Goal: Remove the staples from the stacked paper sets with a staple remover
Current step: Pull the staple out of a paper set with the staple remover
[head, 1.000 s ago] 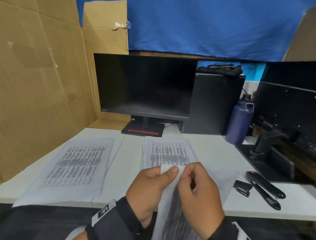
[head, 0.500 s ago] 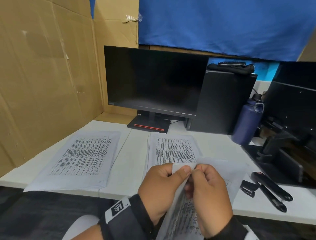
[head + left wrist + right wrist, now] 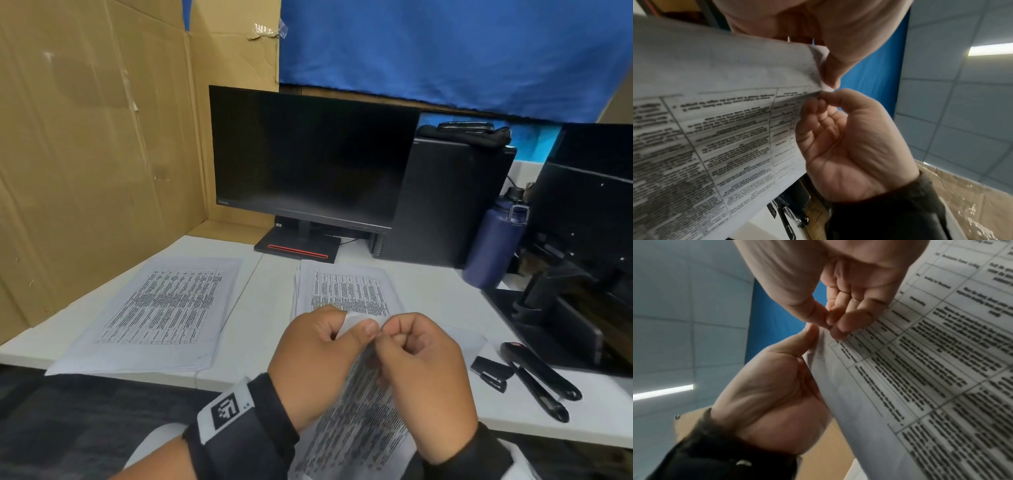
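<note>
Since a second ago the person has drawn the two hands tighter onto the top corner of the paper set (image 3: 356, 428), and the left thumb has slid across until it nearly meets the right fingertips; this suggests the corner is being worked by hand, probably to free or check a staple, though no staple can be made out. The left hand (image 3: 318, 356) pinches the corner between thumb and curled fingers, and the right hand (image 3: 424, 370) pinches the same corner from the other side, fingers folded in. The staple remover (image 3: 489, 371) lies untouched on the white desk (image 3: 257, 342) to the right, beside a black stapler (image 3: 537, 380). Two more paper stacks (image 3: 164, 311) lie flat further out. The head view hides the corner behind knuckles; the left wrist view shows the right hand (image 3: 849, 141) nipping a small dark spot at the sheet's edge, while the right wrist view shows the left hand (image 3: 855, 293) clamped just above it
</note>
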Demonstrator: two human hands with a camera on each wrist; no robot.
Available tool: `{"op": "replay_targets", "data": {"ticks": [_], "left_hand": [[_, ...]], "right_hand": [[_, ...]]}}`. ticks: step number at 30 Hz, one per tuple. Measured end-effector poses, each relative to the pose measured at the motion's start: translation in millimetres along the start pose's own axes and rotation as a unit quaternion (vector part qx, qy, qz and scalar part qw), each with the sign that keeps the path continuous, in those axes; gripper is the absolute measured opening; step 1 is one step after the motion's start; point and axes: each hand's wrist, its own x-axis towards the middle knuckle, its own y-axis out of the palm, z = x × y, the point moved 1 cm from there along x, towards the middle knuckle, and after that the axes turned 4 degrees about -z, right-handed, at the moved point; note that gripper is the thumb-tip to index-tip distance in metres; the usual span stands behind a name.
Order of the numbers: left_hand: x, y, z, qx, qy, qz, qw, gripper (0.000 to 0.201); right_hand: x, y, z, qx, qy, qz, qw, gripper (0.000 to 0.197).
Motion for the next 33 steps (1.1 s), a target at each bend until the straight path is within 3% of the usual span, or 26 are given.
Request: {"op": "replay_targets", "data": {"ticks": [6, 12, 14, 16, 18, 20, 25, 30, 33], "left_hand": [[-1.9, -2.0, -1.5, 0.068, 0.041, 0.021, 0.997, 0.026], [1.2, -1.4, 3.8, -0.008, -0.046, 0.024, 0.999, 0.043], [3.6, -3.0, 2.5, -0.027, -0.069, 0.01, 0.997, 0.037], [12.5, -12.5, -1.7, -0.033, -0.077, -0.02, 0.996, 0.032], [25.0, -30.1, -12.1, -0.015, -0.072, -0.067, 0.995, 0.042], [36.0, -51.4, -25.8, -0.012, -0.056, -0.11, 0.992, 0.035], [53.2, -104.1, -59.1, -0.083, -0.013, -0.202, 0.976, 0.018], [55.2, -126.9, -77.3, -0.131, 0.039, -0.264, 0.955, 0.018], [53.7, -129.8, -80.7, -0.142, 0.064, -0.257, 0.954, 0.014]], "right_hand": [[3.3, -4.8, 4.5, -0.034, 0.019, 0.035, 0.999, 0.015], [-2.1, -0.6, -0.7, -0.019, -0.024, -0.015, 0.999, 0.011], [-3.1, -1.0, 3.1, 0.022, -0.033, -0.019, 0.999, 0.01], [-3.6, -2.0, 8.1, 0.024, -0.063, 0.019, 0.998, 0.006], [-1.5, -5.0, 9.1, 0.007, -0.085, 0.074, 0.994, 0.01], [2.3, -9.3, 8.3, -0.035, -0.088, 0.144, 0.985, 0.007], [-2.7, 0.1, -21.0, -0.158, -0.018, 0.363, 0.918, 0.019], [-18.4, 26.9, -100.9, -0.302, 0.057, 0.46, 0.833, 0.016], [-20.4, 37.1, -151.8, -0.356, 0.097, 0.485, 0.793, 0.016]]}}
